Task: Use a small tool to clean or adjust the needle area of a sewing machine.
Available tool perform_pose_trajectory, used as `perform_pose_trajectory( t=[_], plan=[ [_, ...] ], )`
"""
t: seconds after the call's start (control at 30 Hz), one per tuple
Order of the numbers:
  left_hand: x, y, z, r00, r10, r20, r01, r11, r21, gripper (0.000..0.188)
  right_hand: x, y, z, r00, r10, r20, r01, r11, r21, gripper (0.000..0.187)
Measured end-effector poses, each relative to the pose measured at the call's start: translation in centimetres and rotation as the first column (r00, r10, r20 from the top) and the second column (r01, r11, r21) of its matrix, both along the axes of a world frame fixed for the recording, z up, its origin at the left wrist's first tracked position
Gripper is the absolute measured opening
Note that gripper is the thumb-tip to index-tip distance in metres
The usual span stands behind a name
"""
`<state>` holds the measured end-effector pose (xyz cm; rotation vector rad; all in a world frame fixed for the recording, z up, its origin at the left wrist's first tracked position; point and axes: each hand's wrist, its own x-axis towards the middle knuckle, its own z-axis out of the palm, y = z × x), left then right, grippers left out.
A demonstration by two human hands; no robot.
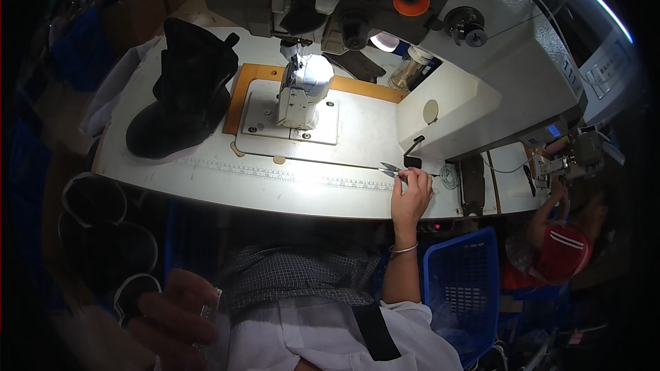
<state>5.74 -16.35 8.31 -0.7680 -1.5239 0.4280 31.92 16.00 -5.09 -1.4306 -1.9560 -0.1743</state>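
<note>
My right hand (pixel 412 196) rests at the table's front right, its fingers closed round a small pair of thread snips (pixel 390 169). The pointed blades stick out to the left, slightly apart; the handles are hidden under the fingers. My left hand (pixel 175 316) hangs low at the left, off the table and close to the camera. Its fingers look bent but are dim and blurred, and whether they hold anything cannot be made out. A post-bed sewing machine (pixel 295 106) stands lit in front of me. To its left lies a black boot (pixel 185 89) on the tabletop.
The white table (pixel 275 192) carries a printed ruler along its front. A coil of pale thread (pixel 449 177) lies right of my hand. A blue plastic basket (pixel 460 288) stands below right. Dark shoe pieces (pixel 103 233) are at the left. Another person (pixel 557 247) works at a far-right machine.
</note>
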Motion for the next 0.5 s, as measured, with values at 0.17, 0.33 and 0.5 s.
perform_pose_trajectory(
  t=[0.17,0.33,0.5],
  plan=[
    [-0.9,1.2,1.6,0.983,-0.03,-0.183,0.035,0.999,0.02,0.03,0.0,0.0,-0.1,1.0,0.002,-0.008,-0.002,1.0,-0.01,0.019],
    [1.2,-0.2,-0.1,0.945,0.072,0.319,-0.083,0.996,0.02,0.03,0.1,0.1,-0.1,1.0,0.001,-0.002,-0.001,1.0,-0.004,0.019],
    [-0.4,-0.2,0.0,0.969,-0.063,0.238,0.058,0.998,0.029,0.026,0.1,0.1,0.0,1.0,0.01,-0.007,-0.01,1.0,-0.001,0.019]
  ],
)
